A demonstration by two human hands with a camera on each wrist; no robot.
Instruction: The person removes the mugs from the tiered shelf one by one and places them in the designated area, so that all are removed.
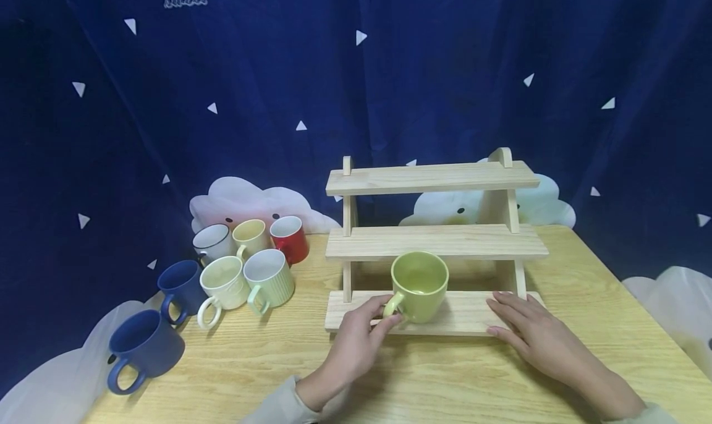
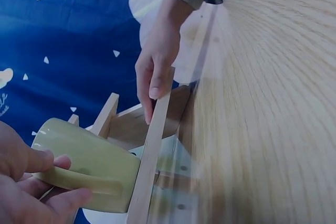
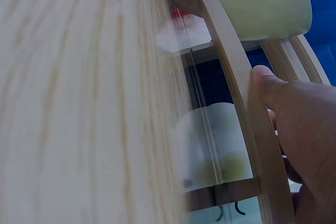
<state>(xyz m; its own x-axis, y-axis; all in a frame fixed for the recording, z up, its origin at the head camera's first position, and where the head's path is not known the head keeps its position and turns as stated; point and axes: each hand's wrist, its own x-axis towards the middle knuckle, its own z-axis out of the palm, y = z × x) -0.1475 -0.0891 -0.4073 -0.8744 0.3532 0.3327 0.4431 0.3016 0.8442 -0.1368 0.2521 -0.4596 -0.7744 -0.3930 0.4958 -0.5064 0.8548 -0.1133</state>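
Observation:
A yellow-green mug (image 1: pixel 421 288) stands upright on the bottom board of a three-tier wooden shelf (image 1: pixel 356 300). My left hand (image 1: pixel 358 334) pinches its handle (image 2: pixel 79 180), which points to the left and toward me. The right hand (image 1: pixel 534 334) rests on the right end of that same bottom board, fingers fairly straight over its top and thumb at the front edge. From the right wrist view, the thumb (image 3: pixel 268 80) lies against the board's edge, with the mug farther along the board.
Left of the shelf several mugs sit grouped on the wooden table (image 1: pixel 267 362): blue (image 1: pixel 147 343), cream (image 1: pixel 224 282), pale green (image 1: pixel 272 282), red (image 1: pixel 292 238), yellow (image 1: pixel 251 235) and white with a dark rim (image 1: pixel 213 243). A dark blue curtain (image 1: pixel 417 72) hangs behind.

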